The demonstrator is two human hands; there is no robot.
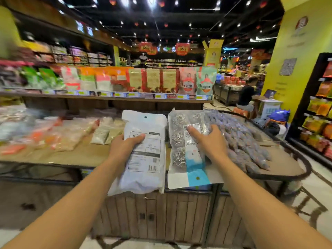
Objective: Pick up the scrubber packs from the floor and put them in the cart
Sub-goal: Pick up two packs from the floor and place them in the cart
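scrubber packs (143, 155) under both thumbs

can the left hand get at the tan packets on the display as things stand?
Probably not yet: the left hand grips a white pack, so it isn't free. The tan packets lie just to its left on the display with nothing between.

Bright indoor light from rows of ceiling spots (151, 1), which flare into white streaks vs the dark ceiling. Heavy motion blur at frame left: goods along the counter's (86, 155) left edge smear into colour bands, labels unreadable. Centre is sharper; print on the two packs is partly legible. Glare on the clear plastic wrap (195, 126). Wide-angle distortion bends shelves and the yellow pillar (294, 56) at the edges. Shadows soft, faint.
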